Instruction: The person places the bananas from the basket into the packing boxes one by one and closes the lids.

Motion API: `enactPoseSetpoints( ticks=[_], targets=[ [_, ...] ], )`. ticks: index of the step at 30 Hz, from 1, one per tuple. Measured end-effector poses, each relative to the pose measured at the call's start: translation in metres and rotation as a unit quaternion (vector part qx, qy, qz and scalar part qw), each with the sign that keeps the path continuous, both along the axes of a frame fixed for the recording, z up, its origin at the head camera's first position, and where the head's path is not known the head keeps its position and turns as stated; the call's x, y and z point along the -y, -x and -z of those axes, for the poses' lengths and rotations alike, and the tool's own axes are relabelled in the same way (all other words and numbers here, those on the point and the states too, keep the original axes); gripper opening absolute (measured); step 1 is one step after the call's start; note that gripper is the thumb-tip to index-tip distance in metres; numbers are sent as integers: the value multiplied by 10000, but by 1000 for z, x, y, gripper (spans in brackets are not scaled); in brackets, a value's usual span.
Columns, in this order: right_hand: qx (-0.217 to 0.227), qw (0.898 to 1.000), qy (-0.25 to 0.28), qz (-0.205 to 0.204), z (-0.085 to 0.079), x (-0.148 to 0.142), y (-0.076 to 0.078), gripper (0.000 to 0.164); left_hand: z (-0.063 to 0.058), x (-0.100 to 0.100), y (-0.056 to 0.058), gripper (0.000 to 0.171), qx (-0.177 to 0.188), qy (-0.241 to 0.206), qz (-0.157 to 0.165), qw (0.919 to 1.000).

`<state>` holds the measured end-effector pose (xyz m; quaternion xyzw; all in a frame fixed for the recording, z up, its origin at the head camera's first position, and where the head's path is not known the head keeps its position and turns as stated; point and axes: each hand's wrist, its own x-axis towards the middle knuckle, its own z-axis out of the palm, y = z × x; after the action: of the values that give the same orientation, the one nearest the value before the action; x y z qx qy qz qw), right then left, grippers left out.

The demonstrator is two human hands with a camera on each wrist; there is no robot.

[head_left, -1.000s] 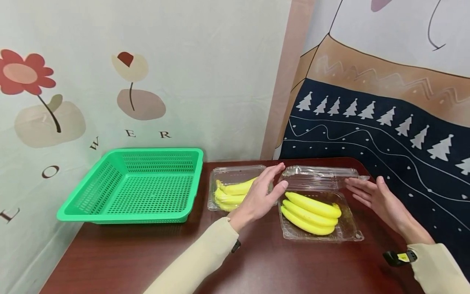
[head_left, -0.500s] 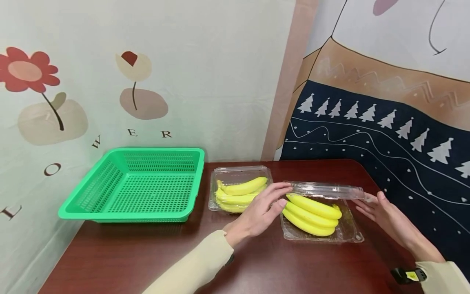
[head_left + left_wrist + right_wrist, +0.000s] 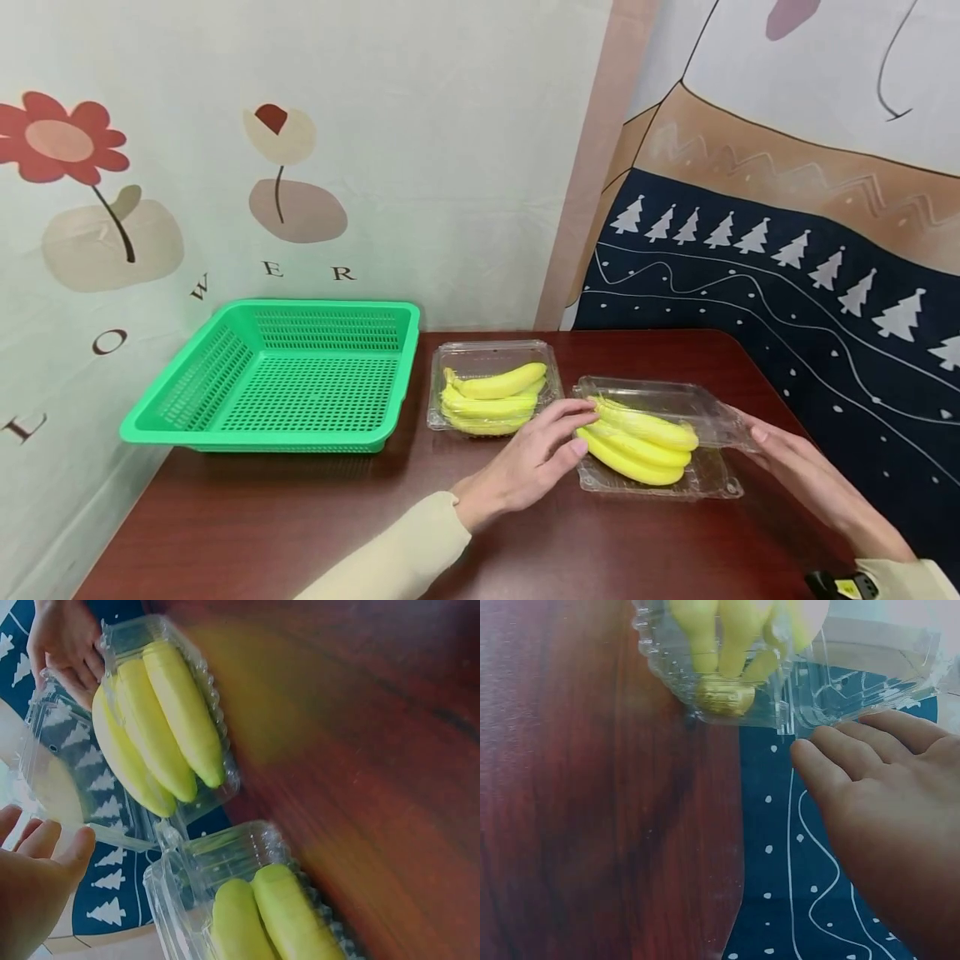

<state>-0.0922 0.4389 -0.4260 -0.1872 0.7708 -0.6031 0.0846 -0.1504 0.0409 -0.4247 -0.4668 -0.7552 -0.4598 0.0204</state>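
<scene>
A clear plastic clamshell box (image 3: pixel 660 492) stands on the table with several yellow bananas (image 3: pixel 637 454) in its base. Its transparent lid (image 3: pixel 675 400) is hinged at the back and tilts partway down over the fruit. My left hand (image 3: pixel 528 458) is at the lid's left side, fingers extended and fingertips right at its edge. On the opposite side my right hand (image 3: pixel 813 479) touches the lid's right edge with outstretched fingers. In the right wrist view, the right hand (image 3: pixel 885 772) lies along the lid's side, its fingers straight.
Just left of this box is a second clear clamshell (image 3: pixel 495 354), also holding bananas (image 3: pixel 498 383). A large green plastic basket (image 3: pixel 270 437) stands at the left of the dark red table (image 3: pixel 315 517). Printed curtains (image 3: pixel 450 167) hang behind the table.
The lid has swung from leaning back behind the bananas to forward and down over them. Both hands have come forward and downward with it, the right one moving closer to its edge.
</scene>
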Motion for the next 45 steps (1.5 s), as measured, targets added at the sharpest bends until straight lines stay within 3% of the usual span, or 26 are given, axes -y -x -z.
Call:
enactPoseSetpoints(
  ticks=[8, 13, 22, 34, 45],
  targets=[
    [8, 9927, -1006, 668, 6, 1, -10, 52, 7, 3, -12, 55, -12, 323, 90, 9994],
    [-138, 9855, -1468, 844, 9, 3, -15, 54, 13, 5, -17, 56, 3, 542, 167, 9984],
    [-470, 9864, -1451, 619, 13, 4, -18, 58, 19, 10, -22, 59, 155, 937, 347, 9949],
    [-306, 9828, -1597, 875, 20, 7, -23, 63, 24, 19, -27, 64, -167, 1613, 573, 9851],
    [-421, 9853, -1428, 843, 26, 10, -27, 65, 27, 23, -30, 68, -608, 2319, 734, 9681]
  ],
)
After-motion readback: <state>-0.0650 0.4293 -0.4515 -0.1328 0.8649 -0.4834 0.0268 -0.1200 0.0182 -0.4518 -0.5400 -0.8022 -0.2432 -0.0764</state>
